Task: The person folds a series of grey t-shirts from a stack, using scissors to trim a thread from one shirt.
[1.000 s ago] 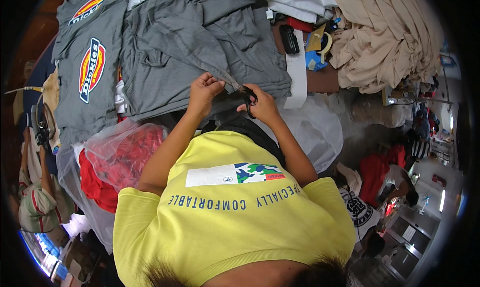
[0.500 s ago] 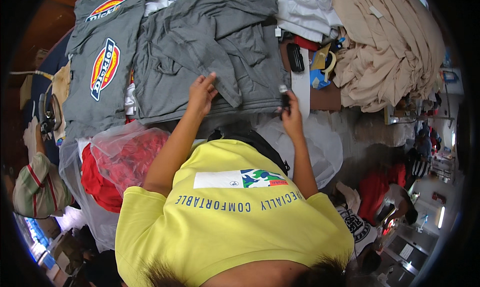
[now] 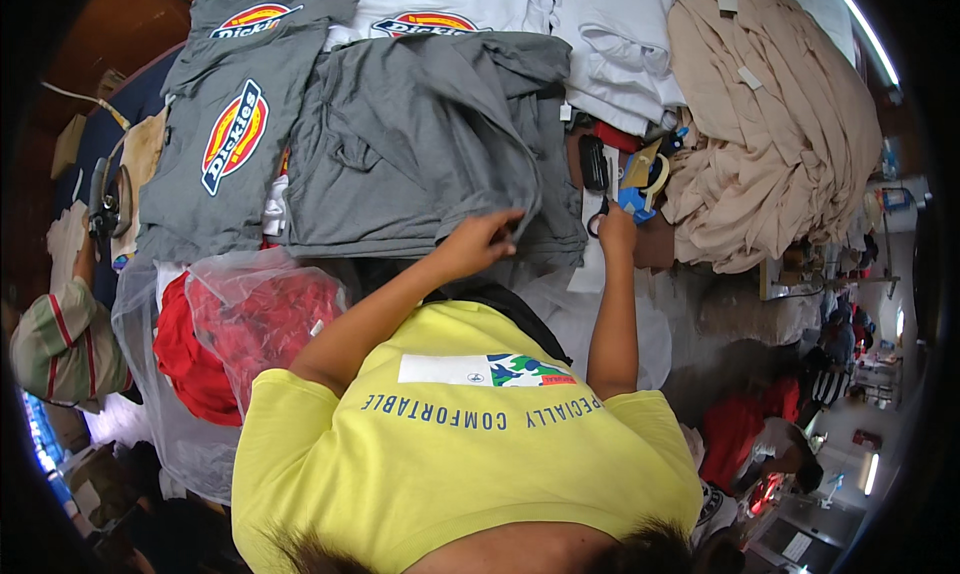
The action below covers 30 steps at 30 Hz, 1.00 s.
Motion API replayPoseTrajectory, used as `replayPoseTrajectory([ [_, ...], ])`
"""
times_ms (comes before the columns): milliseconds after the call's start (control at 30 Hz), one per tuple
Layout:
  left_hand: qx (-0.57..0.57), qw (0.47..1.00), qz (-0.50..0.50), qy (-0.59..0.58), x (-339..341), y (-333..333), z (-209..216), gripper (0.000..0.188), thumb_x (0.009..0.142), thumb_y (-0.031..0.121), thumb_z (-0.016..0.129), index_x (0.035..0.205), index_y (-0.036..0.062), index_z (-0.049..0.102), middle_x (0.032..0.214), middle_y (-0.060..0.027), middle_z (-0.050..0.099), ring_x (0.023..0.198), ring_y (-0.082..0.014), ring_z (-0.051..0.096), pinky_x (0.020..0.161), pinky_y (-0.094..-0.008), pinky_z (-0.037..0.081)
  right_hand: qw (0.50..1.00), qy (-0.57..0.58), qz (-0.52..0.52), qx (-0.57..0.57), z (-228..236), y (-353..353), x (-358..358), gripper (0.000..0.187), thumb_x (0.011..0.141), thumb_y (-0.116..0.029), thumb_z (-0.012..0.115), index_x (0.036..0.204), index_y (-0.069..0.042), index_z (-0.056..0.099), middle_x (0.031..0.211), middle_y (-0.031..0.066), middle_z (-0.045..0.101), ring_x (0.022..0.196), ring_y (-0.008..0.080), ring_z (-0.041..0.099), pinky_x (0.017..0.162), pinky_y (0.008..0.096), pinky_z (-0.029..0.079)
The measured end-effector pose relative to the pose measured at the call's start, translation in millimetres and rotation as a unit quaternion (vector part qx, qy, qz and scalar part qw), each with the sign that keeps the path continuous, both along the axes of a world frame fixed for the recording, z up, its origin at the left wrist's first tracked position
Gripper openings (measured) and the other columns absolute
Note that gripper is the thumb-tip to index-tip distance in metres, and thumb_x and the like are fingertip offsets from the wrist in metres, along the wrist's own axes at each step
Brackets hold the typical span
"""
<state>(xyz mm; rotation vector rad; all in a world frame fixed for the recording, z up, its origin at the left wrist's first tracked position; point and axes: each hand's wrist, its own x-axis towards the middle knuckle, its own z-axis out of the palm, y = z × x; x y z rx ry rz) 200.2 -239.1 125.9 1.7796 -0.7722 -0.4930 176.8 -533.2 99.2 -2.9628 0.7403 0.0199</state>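
A pile of grey T-shirts (image 3: 400, 164) lies in front of me, the top one inside out or face down and rumpled. My left hand (image 3: 480, 244) is at its near edge, fingers curled in a pinch on the grey cloth, whose loose fold is blurred beside the fingertips. To the right of the pile, my right hand (image 3: 617, 229) is closed around small scissors (image 3: 601, 217) with dark handles; a pale blade seems to point away from me. Just beyond that hand are a black case-like object (image 3: 593, 164) and a blue tape dispenser (image 3: 638, 202) with a tape roll.
Grey T-shirts with a printed badge (image 3: 235, 139) lie at left, white shirts (image 3: 620, 49) at the back. A large beige cloth heap (image 3: 770, 134) fills the right. Red garments in clear plastic (image 3: 250, 324) sit near left. Another person's striped sleeve (image 3: 70, 349) shows at far left.
My left hand has moved right and nearer, and the grey cloth has swung with it. My right hand has shifted right, off the pile's edge, with the scissors.
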Motion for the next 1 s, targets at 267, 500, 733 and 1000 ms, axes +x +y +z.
replayPoseTrajectory([
  [267, 0.153, 0.943, 0.265, -0.134, -7.4, 31.1, -13.8, 0.043, 0.073, 0.017, 0.064, 0.111, 0.0044, 0.049, 0.091, -0.0154, 0.060, 0.077, -0.0329, 0.058, 0.064, -0.0378, 0.046, 0.903, -0.209, 0.259, 0.273, 55.6, 90.5, 70.0, 0.037, 0.067, -0.027, 0.070, 0.089, 0.000, 0.056, 0.090, 0.0166, 0.058, 0.081, 0.0340, 0.056, 0.070, 0.0389, 0.044],
  [500, 0.237, 0.910, 0.278, -0.196, -0.2, 43.2, -20.0, 0.026, 0.067, 0.018, 0.067, 0.086, 0.0066, 0.054, 0.083, -0.0115, 0.056, 0.074, -0.0302, 0.056, 0.059, -0.0390, 0.045, 0.930, -0.111, 0.265, 0.230, 27.1, 114.6, 96.9, 0.025, 0.067, -0.013, 0.068, 0.089, -0.005, 0.057, 0.086, 0.0077, 0.057, 0.083, 0.0242, 0.054, 0.069, 0.0343, 0.044],
  [733, 0.100, 0.893, 0.311, -0.308, 17.0, 69.6, -14.2, 0.017, 0.067, 0.013, 0.068, 0.069, 0.0050, 0.053, 0.070, -0.0048, 0.050, 0.063, -0.0202, 0.049, 0.057, -0.0284, 0.039, 0.530, -0.311, -0.186, 0.767, -25.9, 13.2, 28.4, 0.018, 0.080, -0.013, 0.056, 0.097, -0.010, 0.058, 0.092, 0.0024, 0.057, 0.075, 0.0155, 0.054, 0.066, 0.0280, 0.043],
  [1000, -0.188, 0.889, 0.409, 0.085, 44.7, 99.6, 47.0, 0.014, 0.077, 0.015, 0.061, 0.076, 0.0058, 0.050, 0.059, 0.0016, 0.044, 0.056, -0.0074, 0.040, 0.052, -0.0238, 0.035, 0.802, -0.461, 0.145, 0.353, 20.4, 113.6, -9.0, 0.010, 0.085, -0.008, 0.052, 0.093, -0.003, 0.052, 0.085, 0.0034, 0.052, 0.070, 0.0090, 0.048, 0.066, 0.0230, 0.042],
])
